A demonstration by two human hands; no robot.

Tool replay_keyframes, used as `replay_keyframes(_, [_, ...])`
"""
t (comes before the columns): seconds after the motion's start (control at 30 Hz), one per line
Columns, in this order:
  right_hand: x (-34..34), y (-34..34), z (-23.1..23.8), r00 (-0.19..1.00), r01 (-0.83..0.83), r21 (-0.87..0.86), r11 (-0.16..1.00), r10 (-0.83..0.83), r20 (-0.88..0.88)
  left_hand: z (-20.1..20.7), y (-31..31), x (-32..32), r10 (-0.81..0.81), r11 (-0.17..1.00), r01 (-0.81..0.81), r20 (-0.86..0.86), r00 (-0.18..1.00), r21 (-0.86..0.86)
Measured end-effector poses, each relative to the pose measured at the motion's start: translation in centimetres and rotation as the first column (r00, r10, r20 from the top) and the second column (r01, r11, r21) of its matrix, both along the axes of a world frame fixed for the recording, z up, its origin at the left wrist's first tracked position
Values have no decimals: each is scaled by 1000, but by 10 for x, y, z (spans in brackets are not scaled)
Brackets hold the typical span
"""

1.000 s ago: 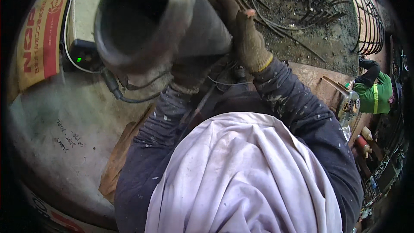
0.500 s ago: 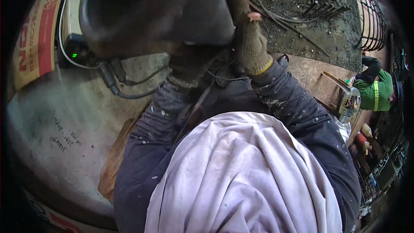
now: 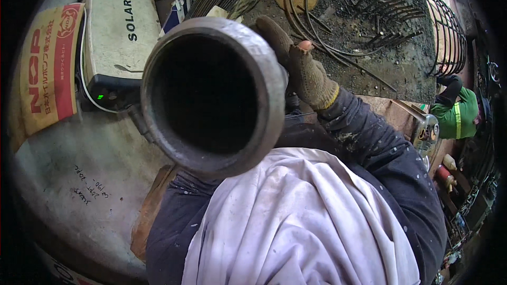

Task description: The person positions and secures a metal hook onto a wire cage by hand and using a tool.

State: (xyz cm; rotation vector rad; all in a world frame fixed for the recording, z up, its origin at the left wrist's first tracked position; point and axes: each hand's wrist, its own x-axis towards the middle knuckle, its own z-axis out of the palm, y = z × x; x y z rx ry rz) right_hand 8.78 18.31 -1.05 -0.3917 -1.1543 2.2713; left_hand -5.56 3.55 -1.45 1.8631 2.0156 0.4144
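right hand [image 3: 303,71]: gloved, one fingertip bare through a hole, clasped on the far side of the pipe
left hand: hidden behind the pipe, grip cannot be told
steel pipe [image 3: 214,95]: centre frame, long axis pointing at the camera, right hand nearer
look: thick grey rim, dark bore
upper left: grey welding machine [image 3: 119,31]

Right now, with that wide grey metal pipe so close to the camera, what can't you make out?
Head view:
- Left hand: hidden behind the wide grey metal pipe.
- Pipe's inside: too dark.
- Right hand, in a worn knitted glove: palm hidden behind the pipe.
- Person in green: small, at the rim.
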Motion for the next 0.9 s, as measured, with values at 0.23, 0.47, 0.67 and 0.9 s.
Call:
replay_keyframes(0.23, [1, -9, -42, 991, 134, 261, 956, -136, -11, -9, 16, -9, 75, 997, -70, 130, 989, -44])
replay_keyframes(0.47, [10, -8, 19, 824, 381, 86, 921, -380, 421, 17, 19, 4, 194, 930, -352, 665, 721, 110])
replay_keyframes(0.67, [41, -7, 20, 668, -25, 393, 919, -277, 691, 27, 21, 13, 332, 913, -388, 324, 886, 127])
replay_keyframes(0.9, [37, 1, 8, 621, -156, 430, 889, -250, 743, 23, 10, 23, 246, 874, -395, 444, 862, 284])
